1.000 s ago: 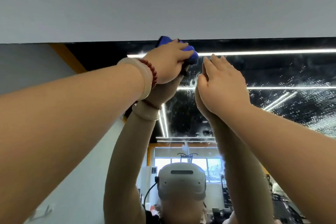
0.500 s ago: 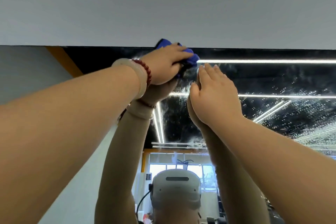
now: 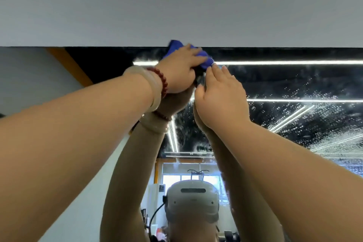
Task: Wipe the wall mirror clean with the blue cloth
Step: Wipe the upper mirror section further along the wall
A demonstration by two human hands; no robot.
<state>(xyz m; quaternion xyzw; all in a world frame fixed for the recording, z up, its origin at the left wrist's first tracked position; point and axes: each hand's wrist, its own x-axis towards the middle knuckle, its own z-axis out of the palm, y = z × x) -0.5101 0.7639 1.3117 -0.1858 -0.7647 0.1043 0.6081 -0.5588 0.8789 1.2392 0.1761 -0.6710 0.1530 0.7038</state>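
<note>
Pale bangle [image 3: 146, 84]: on the left wrist, touching the bead bracelet.

Red bead bracelet [image 3: 162, 80]: on the same wrist, just at 3 o'clock of the bangle.

Left hand [image 3: 179, 71]: raised to the mirror's top edge, fingers curled close together over the cloth and gripping it against the glass.

Blue cloth [image 3: 205, 61]: bunched under the left hand, showing at 12 o'clock and 2 o'clock of it. Its upper corner overlaps the line where glass meets the wall.

Right hand [image 3: 222, 100]: at 4 o'clock of the left hand, flat on the glass, fingers straight and pressed together, tips touching the cloth's lower edge.

Wall mirror [image 3: 284, 82]: dark glass under a plain grey wall [image 3: 176, 6], reflecting both forearms, light strips and a white headset [image 3: 192, 200] at 6 o'clock.

Spray droplets [image 3: 324, 124]: speckled across the glass at 3 to 4 o'clock of the right hand.
</note>
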